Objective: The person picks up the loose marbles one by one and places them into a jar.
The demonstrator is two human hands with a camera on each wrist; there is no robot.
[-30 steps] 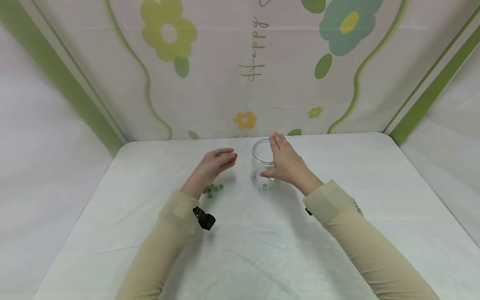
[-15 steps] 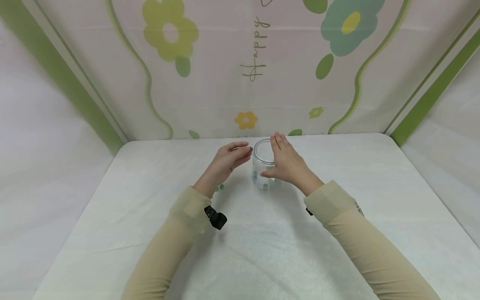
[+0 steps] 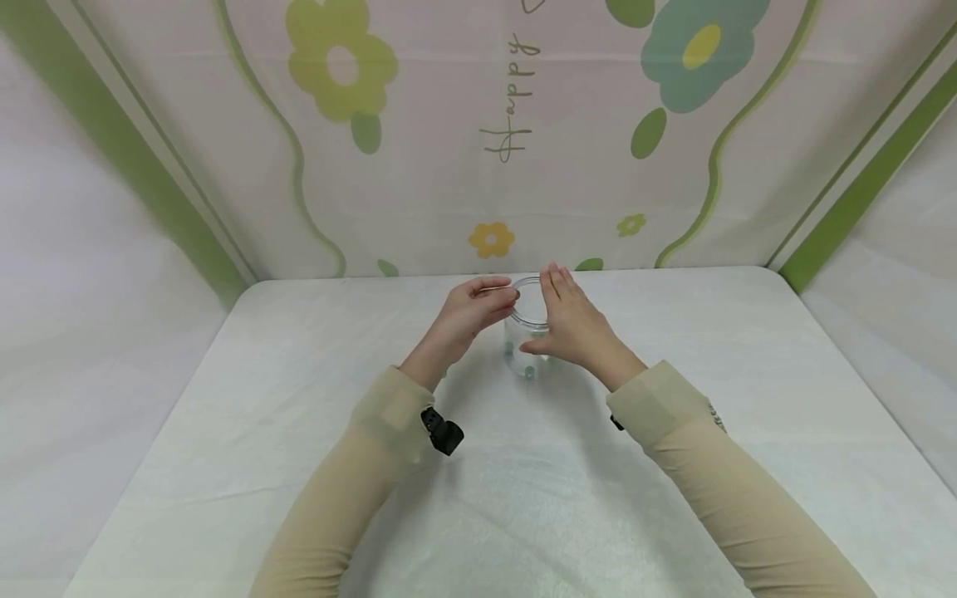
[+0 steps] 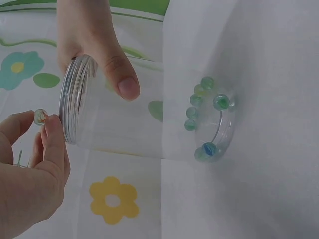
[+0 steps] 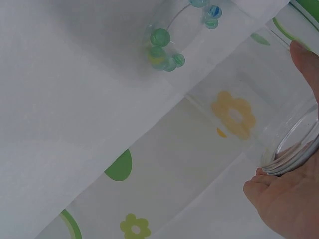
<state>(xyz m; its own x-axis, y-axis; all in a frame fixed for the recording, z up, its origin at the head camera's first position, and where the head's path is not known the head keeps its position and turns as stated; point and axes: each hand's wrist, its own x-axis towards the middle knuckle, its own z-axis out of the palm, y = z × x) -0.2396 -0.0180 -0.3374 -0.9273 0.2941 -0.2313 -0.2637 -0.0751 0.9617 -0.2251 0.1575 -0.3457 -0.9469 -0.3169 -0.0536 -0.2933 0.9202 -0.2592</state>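
A clear glass or plastic jar (image 3: 516, 336) stands upright near the far edge of the table, its mouth uncovered. Several green and blue marbles (image 4: 221, 102) lie around its bottom. My right hand (image 3: 577, 328) holds the jar from the right, thumb at the near side and fingers by the rim. At the left side of the rim is my left hand (image 3: 469, 316). It pinches one clear marble with an orange streak (image 4: 40, 117) between thumb and fingertip, just outside the jar's mouth in the left wrist view.
A white cloth covers the table (image 3: 523, 498). Behind it hangs a flower-printed curtain (image 3: 434, 166), close to the jar. A sliver of a loose green marble (image 3: 444, 374) shows beside my left wrist; the wrist hides whatever else lies there.
My left hand has moved right with the marble, from beside the jar to its rim. Its wrist now covers the loose marbles seen earlier on the table. My right hand stays on the jar.
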